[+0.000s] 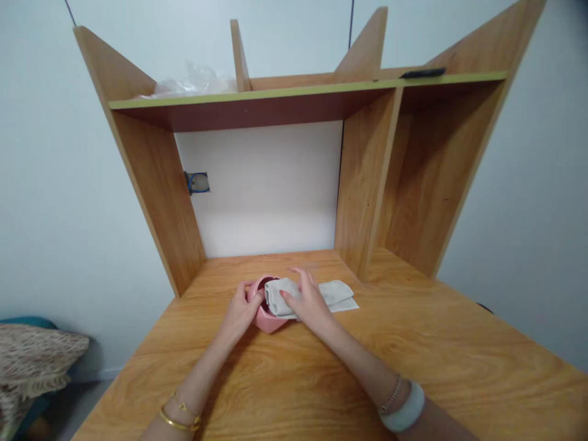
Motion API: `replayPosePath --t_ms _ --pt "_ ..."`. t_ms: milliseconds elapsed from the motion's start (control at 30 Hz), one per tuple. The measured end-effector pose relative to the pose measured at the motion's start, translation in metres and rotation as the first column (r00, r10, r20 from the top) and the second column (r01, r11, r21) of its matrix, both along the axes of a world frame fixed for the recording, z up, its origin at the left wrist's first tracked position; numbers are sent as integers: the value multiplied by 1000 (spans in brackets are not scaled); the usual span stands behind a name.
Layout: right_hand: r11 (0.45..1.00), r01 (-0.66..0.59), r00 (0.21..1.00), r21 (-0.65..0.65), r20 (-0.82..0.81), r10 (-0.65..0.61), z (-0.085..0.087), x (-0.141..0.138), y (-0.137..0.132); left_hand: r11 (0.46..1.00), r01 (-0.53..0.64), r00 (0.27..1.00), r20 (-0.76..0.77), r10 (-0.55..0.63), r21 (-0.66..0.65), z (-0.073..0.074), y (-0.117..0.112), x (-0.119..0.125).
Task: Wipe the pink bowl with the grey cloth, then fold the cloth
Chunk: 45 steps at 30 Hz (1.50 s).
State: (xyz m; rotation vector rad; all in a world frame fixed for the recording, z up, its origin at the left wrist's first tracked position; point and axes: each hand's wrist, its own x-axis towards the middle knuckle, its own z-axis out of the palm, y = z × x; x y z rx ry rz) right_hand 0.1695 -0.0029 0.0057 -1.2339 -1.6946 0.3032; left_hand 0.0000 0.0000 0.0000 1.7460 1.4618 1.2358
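Note:
A pink open container rests on the wooden desk, its opening tipped toward the cloth. My left hand is closed around the container's left rim, with the thumb at the opening. My right hand grips a folded light grey cloth, fingers over the far side and thumb on top. The cloth's rolled left end lies at the container's mouth; whether it reaches inside is hard to make out. Its flatter right part extends past my right hand over the desk. The container's far side is partly hidden by the cloth.
A wooden shelf unit stands at the back of the desk. Clear plastic wrap and a dark flat object lie on its upper shelf. An uncovered wall socket box shows behind. A patterned fabric is at the lower left.

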Motion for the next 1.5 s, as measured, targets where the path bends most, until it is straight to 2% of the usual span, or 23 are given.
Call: replayPosePath --t_ms 67,133,233,300,467,567,700,767,867,1067,1167,1233,1300,1400,1500 --pt "999 3 1000 -39 -14 -3 -4 0 1 1000 -18 1000 -20 18 21 6 -5 1" --pt "988 -38 999 -152 -41 33 -7 0 1 999 -30 998 -56 32 31 13 -12 4" --pt "938 -110 993 -328 -78 89 -13 0 2 997 -53 988 -141 61 57 21 -20 10" --pt "925 -86 996 -370 -58 70 -18 0 4 996 -25 980 -196 41 84 24 -25 13" --pt "943 48 998 -329 48 -34 -20 -1 7 985 90 956 -290 -44 145 30 -31 18" --pt "950 116 985 -291 156 -73 -12 0 4 983 112 942 -330 -58 148 35 -34 19" --pt "960 212 925 -181 355 -137 2 3 -5 980 144 927 -366 -84 139 40 -35 19" --pt "963 222 899 -152 415 -142 4 4 -9 978 158 926 -365 -98 139 40 -35 19" --pt "962 205 898 -177 425 -113 -1 3 -10 978 155 925 -369 -95 138 38 -34 18" --pt "975 75 979 -209 202 -32 -20 1 -1 989 -51 916 -387 102 139 29 -31 13" --pt "973 68 996 -219 74 -53 -25 4 4 990 -87 933 -338 121 115 24 -28 9" --pt "974 71 997 -216 -27 -79 -25 5 5 994 -39 959 -277 66 101 19 -26 9" --pt "975 66 988 -210 -125 -94 -26 4 7 989 93 983 -172 -72 116 12 -23 11" --pt "976 69 963 -205 -242 -119 -29 3 10 946 294 954 16 -299 134 -1 -20 19" --pt "983 65 930 -170 -347 -121 -38 1 17 931 339 924 138 -357 136 -12 -17 26"
